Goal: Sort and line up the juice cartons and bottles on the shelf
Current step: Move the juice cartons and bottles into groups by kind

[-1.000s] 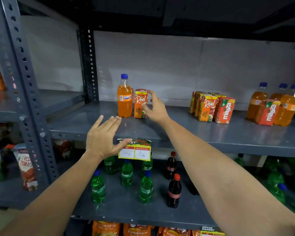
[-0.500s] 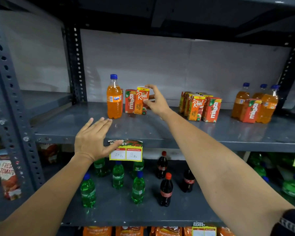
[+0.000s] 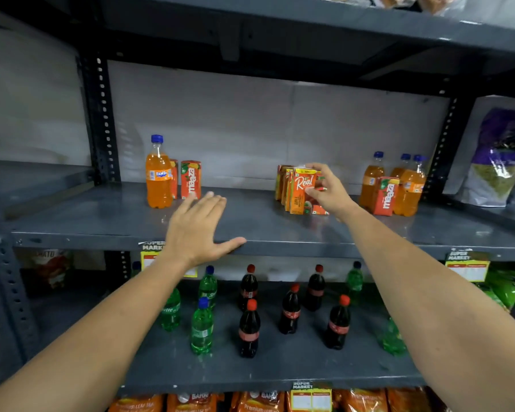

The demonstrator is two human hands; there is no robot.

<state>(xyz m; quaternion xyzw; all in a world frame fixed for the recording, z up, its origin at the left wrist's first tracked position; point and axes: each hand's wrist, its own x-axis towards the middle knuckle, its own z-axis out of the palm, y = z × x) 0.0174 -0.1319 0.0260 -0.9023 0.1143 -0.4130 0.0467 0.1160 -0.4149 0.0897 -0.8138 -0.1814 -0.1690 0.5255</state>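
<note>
On the grey middle shelf, a Fanta bottle stands at the left with a red Maaza carton beside it and another carton partly hidden behind. In the middle right stands a row of orange Real cartons. My right hand grips the front Real carton, fingers over its top, thumb on its face. A red carton shows below my palm. Further right, three orange bottles stand around another Maaza carton. My left hand lies flat and open on the shelf's front edge.
The shelf below holds green bottles and dark cola bottles. Price tags hang on the shelf edge. Purple bags stand at the far right. Perforated uprights frame the bay, and orange packets lie at the bottom.
My right hand has carried the Real carton from beside the Fanta bottle to the carton row on the right. My left hand shifted right along the shelf edge.
</note>
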